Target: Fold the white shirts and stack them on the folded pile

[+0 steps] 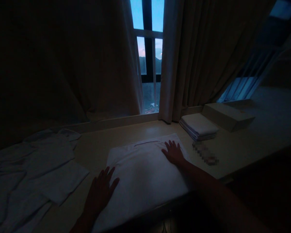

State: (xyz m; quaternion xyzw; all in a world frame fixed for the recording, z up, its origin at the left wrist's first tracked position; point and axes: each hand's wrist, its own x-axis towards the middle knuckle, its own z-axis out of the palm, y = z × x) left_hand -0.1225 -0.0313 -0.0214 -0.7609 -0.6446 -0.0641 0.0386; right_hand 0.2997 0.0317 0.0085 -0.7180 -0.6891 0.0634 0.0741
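Crumpled white cloths (48,158) are heaped on a pale counter (94,142). The left hand (99,192) and right hand (174,153), fingers spread, are laid on a flattened white cloth (145,178), centre. Folded cloths (200,124) are stacked beside a box (224,111), contents hidden, faint mark (242,111) illegible.

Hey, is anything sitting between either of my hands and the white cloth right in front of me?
Nothing visible stands between them: your right hand lies spread on the white cloth near its far right corner, and your left hand is at its left edge.
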